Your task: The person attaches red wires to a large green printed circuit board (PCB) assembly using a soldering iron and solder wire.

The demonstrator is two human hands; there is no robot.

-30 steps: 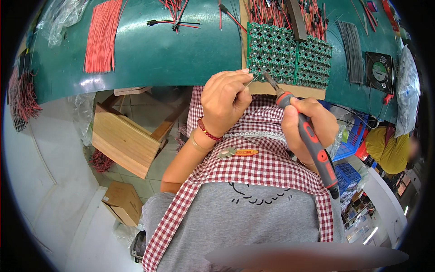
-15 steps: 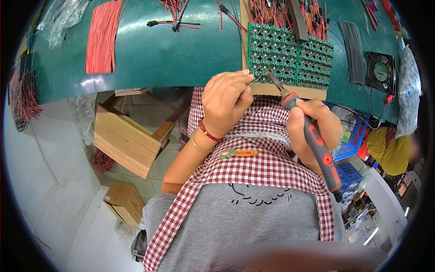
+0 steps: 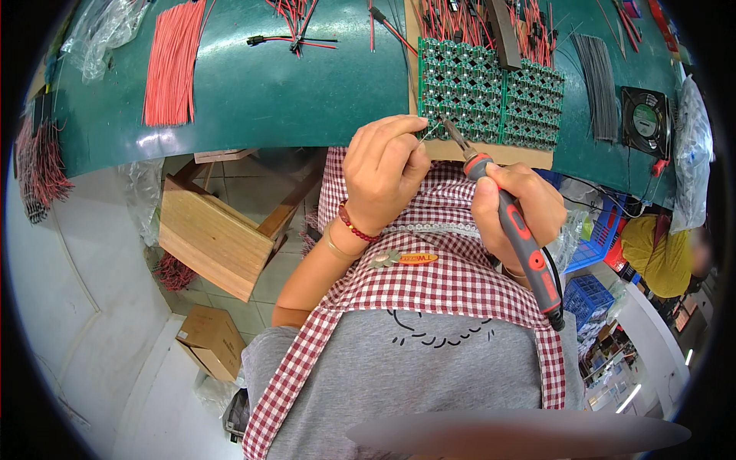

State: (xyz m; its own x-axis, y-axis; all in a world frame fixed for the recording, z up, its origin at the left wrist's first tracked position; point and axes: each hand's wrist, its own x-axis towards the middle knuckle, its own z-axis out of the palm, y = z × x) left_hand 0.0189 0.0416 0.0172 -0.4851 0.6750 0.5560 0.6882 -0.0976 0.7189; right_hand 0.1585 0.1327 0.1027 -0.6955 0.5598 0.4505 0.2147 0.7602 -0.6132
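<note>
My right hand (image 3: pixel 533 201) is wrapped round a grey and red soldering iron (image 3: pixel 529 249). The iron's tip meets the lower left part of a green circuit board panel (image 3: pixel 460 80), which carries rows of small components. Pinched in the fingers of my left hand (image 3: pixel 383 157) is a thin solder wire (image 3: pixel 428 133), its end close to the iron's tip. Whether wire and tip touch is too small to tell. Beside the first panel lies a second green panel (image 3: pixel 534 100); both rest on a cardboard sheet (image 3: pixel 529 157) at the table's near edge.
A dark bar (image 3: pixel 502 34) lies over the panels' far edge, among red and black wires with connectors. On the green table (image 3: pixel 307 100) are red wires (image 3: pixel 173 65), grey wires (image 3: pixel 596 84) and a black fan (image 3: pixel 645 121). A wooden stool (image 3: pixel 211 234) stands below left.
The soldering iron and my right hand have shifted left, bringing the tip nearer the solder wire. My left hand has barely moved.
</note>
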